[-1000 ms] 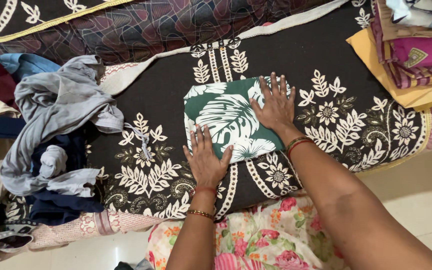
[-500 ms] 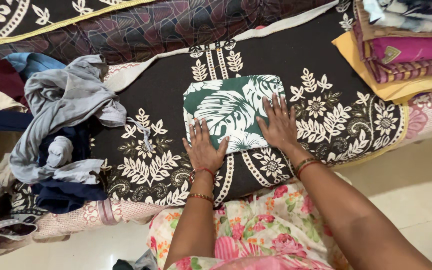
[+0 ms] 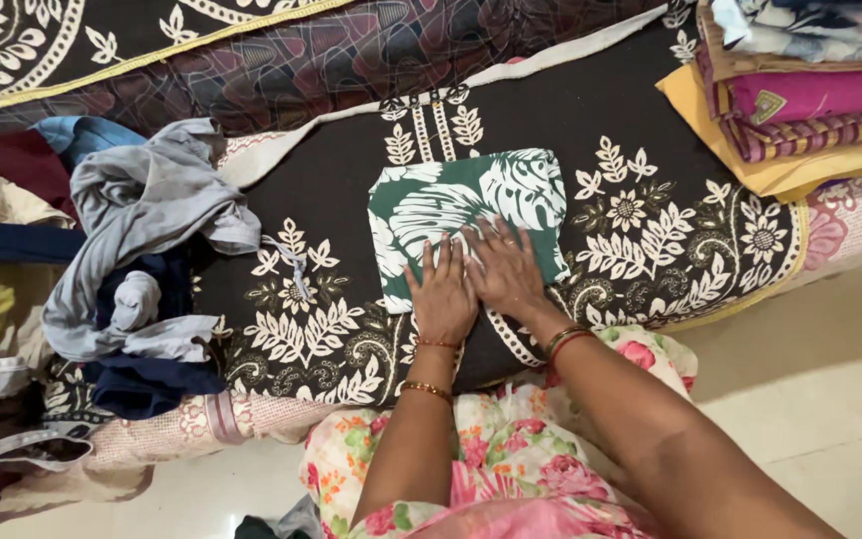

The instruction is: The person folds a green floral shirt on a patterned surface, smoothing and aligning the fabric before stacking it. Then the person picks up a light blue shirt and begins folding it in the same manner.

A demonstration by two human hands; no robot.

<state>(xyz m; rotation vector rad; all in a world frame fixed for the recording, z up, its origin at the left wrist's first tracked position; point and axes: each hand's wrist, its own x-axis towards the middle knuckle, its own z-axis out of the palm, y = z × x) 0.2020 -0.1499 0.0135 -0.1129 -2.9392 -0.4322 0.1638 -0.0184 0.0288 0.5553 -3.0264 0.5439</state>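
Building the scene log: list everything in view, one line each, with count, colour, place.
folded cloth: 1, green with white leaf print, mid bed
bedsheet: 1, dark brown with cream floral print, covering bed
unfolded clothes pile: 1, grey, blue, navy, left
folded stack: 1, pink, yellow, striped, upper right
floor: 1, pale tile, lower right
left hand: 1, bangles at wrist, flat on folded cloth's near edge
right hand: 1, bangles at wrist, flat on folded cloth

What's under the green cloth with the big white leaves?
The folded green leaf-print cloth lies on a dark floral bedspread. Left hand and right hand press flat on its near edge. Anything directly beneath the cloth is covered.
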